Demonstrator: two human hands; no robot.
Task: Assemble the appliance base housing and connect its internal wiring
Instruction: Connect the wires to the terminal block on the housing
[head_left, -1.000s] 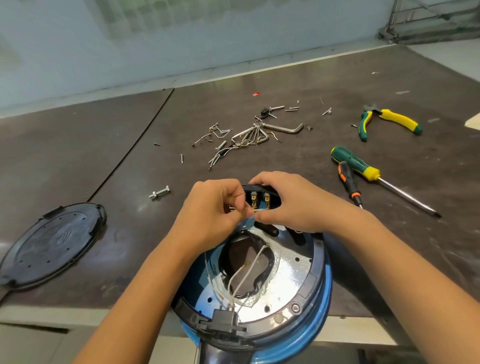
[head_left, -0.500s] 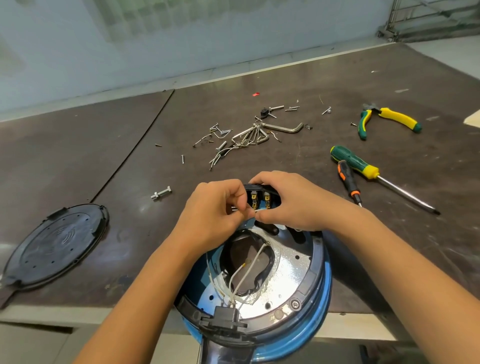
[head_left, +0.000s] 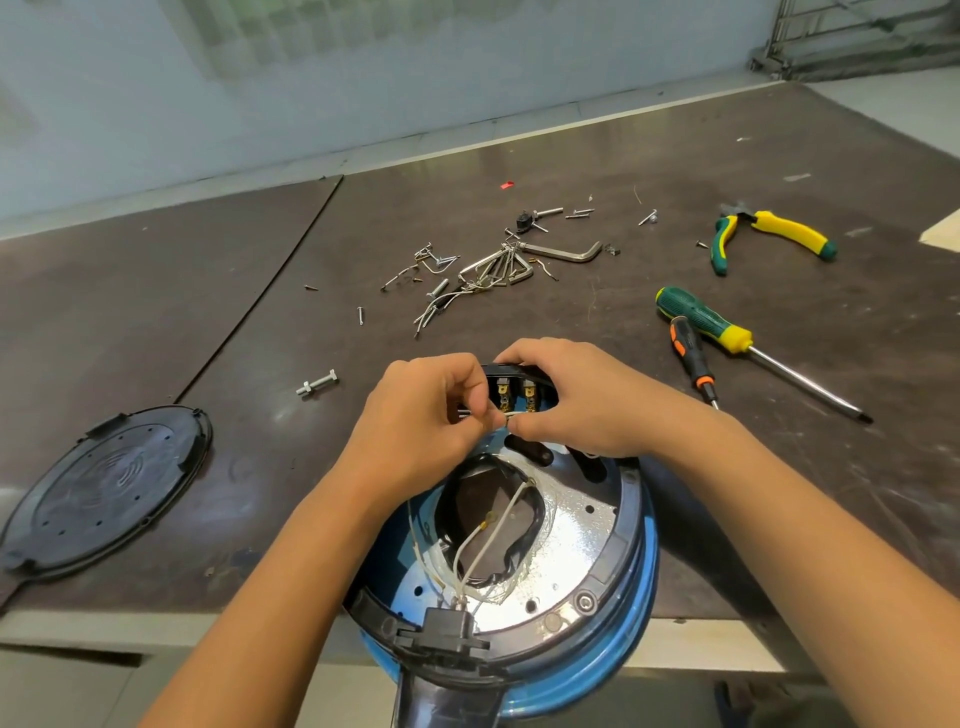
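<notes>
Base (head_left: 582, 540): sat upturned at lower centre, overhanging the near edge of the table (head_left: 260, 270).
Terminals (head_left: 516, 396): stood at its far rim, just above the fingertips.
Wire (head_left: 508, 414): ran left to right under the terminals, bridging the hands; end hidden.
Left hand (head_left: 415, 431): pinched the wire from the left.
Right hand (head_left: 587, 402): pinched it from the right, curled over the rim, nearer the terminals. Touched the left hand at the pinch.
Cover (head_left: 104, 488): lay lower left, well apart.
Screws (head_left: 467, 275), pliers (head_left: 769, 234), screwdrivers (head_left: 701, 322): lay upper centre to right.
Against one second earlier: grip and posture unchanged.
</notes>
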